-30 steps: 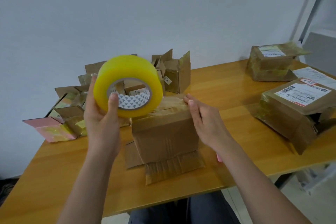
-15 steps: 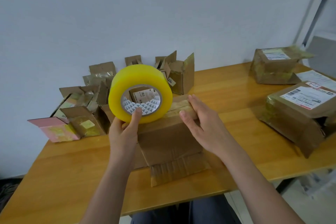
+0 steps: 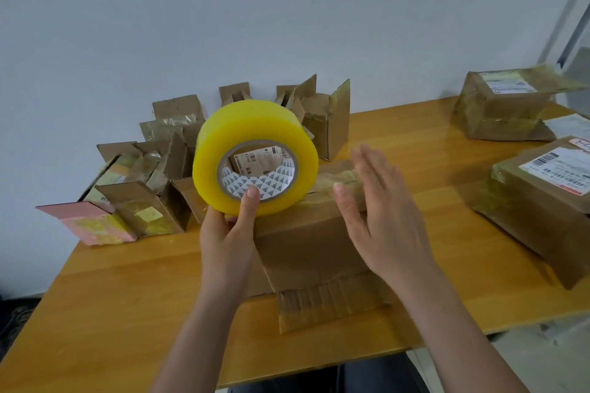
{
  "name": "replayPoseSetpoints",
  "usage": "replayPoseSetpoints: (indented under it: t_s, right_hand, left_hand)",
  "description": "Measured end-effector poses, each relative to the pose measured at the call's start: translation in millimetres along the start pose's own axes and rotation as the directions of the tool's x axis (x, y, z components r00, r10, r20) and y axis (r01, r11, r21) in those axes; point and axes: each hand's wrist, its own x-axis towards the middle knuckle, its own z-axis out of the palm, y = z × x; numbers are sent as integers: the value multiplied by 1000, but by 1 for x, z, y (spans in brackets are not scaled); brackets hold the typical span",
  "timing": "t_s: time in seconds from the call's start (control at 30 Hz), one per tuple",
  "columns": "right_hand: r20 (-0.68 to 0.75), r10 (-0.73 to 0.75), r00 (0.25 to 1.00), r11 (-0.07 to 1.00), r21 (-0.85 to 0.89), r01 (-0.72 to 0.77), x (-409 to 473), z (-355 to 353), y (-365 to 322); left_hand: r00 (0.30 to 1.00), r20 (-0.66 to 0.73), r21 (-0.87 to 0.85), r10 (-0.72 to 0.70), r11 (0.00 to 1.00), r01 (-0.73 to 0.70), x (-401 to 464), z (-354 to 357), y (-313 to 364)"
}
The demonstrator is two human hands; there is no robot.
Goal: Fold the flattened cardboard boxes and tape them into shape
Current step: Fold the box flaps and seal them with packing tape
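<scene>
Nearest the person, the front edge of the wooden counter (image 3: 134, 322) runs just under both forearms, and a crumpled, tape-covered flap (image 3: 332, 306) of the brown cardboard box (image 3: 306, 249) lies flat toward that edge. The box stands between the two hands, its closed top seam on the far side of the fingers.

The left hand (image 3: 228, 233) grips the wide yellow roll of packing tape (image 3: 255, 158) from below, thumb hooked into the patterned core and the other fingers curled behind it. The roll is held on edge at the box's upper left corner. The right hand (image 3: 380, 217) is spread, fingers straight and slightly blurred, just above the right part of the box top; whether it touches the cardboard I cannot tell.

The step in hand looks like laying tape along the top seam. To do it well, the free end should be stuck down at the left corner first. The right hand should press the flaps level while the roll is drawn toward it, so the strip runs straight and overlaps both sides.

Bare wood lies left of the left hand and right of the right hand. Farther off, a cluster of small opened cartons (image 3: 153, 188) crowds beyond the left hand, and two labelled parcels (image 3: 542, 201) sit beyond the right, so the pull has room only across the box itself.
</scene>
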Motion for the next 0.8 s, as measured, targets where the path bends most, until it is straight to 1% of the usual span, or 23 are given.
replayPoseSetpoints:
  t_s: [0.07, 0.13, 0.27, 0.43, 0.53, 0.6, 0.67, 0.73, 0.8]
  right_hand:
    - [0, -30, 1000, 996, 78, 30, -1, 4, 1]
    - [-18, -52, 998, 994, 96, 53, -3, 7, 4]
    - [42, -85, 996, 996, 37, 83, -6, 0, 11]
    - [107, -94, 990, 995, -22, 97, -5, -3, 9]
    - [143, -79, 987, 986, -132, 98, -6, -8, 3]
    - [182, -82, 980, 951, -280, 132, -6, -12, -3]
    - [183, -70, 981, 904, -404, 140, -7, -13, -12]
    - [138, -50, 989, 887, -448, 107, -12, -11, -20]
    - [102, -33, 994, 891, -448, 75, -15, -8, -25]
  left_hand:
    - [1000, 8, 9, 2, 1000, -2, 1, 0, -1]
    - [1000, 21, -2, 4, 1000, -4, 2, -1, -3]
    - [998, 57, -21, 15, 1000, -14, 0, -6, -3]
    - [996, 85, -188, -13, 982, 29, -1, -24, -2]
    - [997, 71, -220, -20, 975, 35, -5, -25, -4]
    - [997, 74, -206, -24, 978, 39, -5, -24, -4]
    - [995, 92, -182, -25, 982, 41, -2, -25, -3]
    - [995, 93, -178, -20, 983, 37, 0, -26, -2]
    - [995, 102, -173, -5, 985, 22, 1, -26, -3]
